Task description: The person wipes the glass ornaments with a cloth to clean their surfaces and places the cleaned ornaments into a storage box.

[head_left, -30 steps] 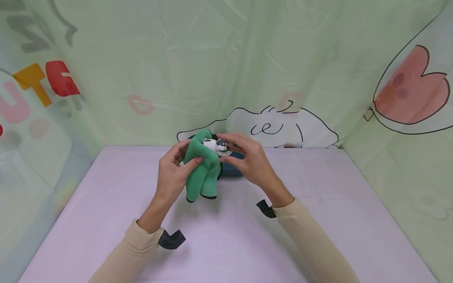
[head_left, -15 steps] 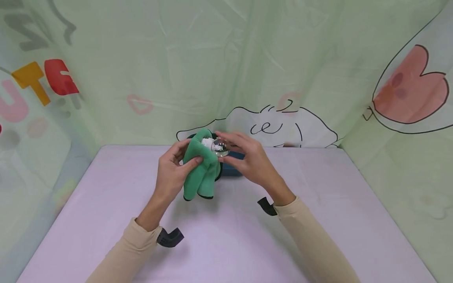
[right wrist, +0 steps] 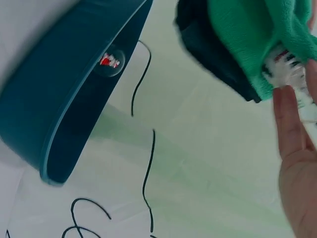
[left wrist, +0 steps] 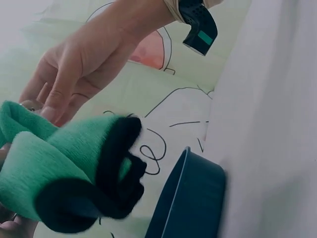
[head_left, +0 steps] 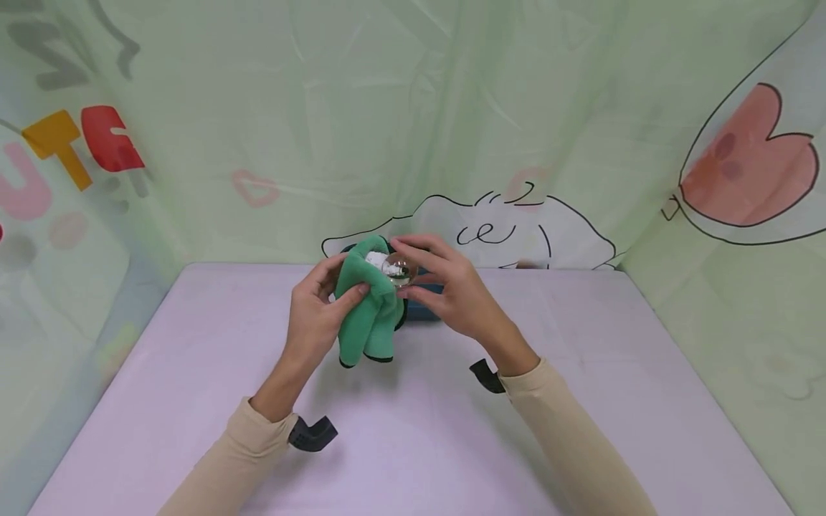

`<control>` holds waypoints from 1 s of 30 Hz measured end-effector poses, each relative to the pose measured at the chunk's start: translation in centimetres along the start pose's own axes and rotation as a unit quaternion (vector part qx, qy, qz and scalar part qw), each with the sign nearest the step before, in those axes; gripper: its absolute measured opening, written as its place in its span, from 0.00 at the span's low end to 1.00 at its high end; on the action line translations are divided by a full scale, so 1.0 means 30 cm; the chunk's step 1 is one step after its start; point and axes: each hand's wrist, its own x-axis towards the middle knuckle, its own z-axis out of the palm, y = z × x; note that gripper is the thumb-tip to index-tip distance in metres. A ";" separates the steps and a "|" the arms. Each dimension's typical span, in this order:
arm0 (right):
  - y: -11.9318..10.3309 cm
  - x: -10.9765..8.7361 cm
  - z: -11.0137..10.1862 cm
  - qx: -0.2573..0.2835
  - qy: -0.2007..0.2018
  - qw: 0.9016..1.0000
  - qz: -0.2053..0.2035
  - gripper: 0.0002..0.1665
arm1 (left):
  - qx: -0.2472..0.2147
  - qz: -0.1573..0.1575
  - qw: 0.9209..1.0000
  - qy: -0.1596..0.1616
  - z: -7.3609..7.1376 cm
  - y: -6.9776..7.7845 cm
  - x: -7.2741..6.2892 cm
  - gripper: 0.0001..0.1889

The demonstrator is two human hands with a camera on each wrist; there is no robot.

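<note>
A small snow globe (head_left: 399, 271) with a clear ball and white base is held up above the table in the head view. My left hand (head_left: 312, 301) grips a green cloth (head_left: 358, 319) with black edging, which wraps round the base end. On the ball side, the right hand (head_left: 452, 287) pinches the globe between fingers and thumb. Folds of cloth (left wrist: 49, 158) hang down in the left wrist view, largely hiding the left fingers there. The right wrist view shows the globe's white part (right wrist: 282, 67) beside the right fingertips, partly covered by cloth.
Behind the hands stands a dark blue bin (head_left: 422, 309) on the pale purple table (head_left: 400, 444). Inside it, another clear globe (right wrist: 110, 60) with a red and white figure shows in the right wrist view. A patterned pale green curtain (head_left: 323, 129) surrounds the table.
The globe has turned between the hands and its ball sits slightly further left. The right fingers have shifted a little on it; the left hand keeps its hold on the cloth.
</note>
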 end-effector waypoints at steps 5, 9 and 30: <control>0.006 -0.001 0.002 -0.014 0.014 0.999 -0.037 0.35 | -0.001 -0.002 1.000 -0.007 -0.001 0.001 0.002 0.26; 0.001 0.001 -0.001 -0.035 0.025 0.998 -0.052 0.33 | -0.002 -0.012 0.999 -0.036 -0.009 0.001 0.003 0.26; 0.075 0.003 -0.049 -0.042 0.004 0.997 0.061 0.32 | 0.018 -0.106 0.990 -0.093 -0.071 -0.048 -0.019 0.27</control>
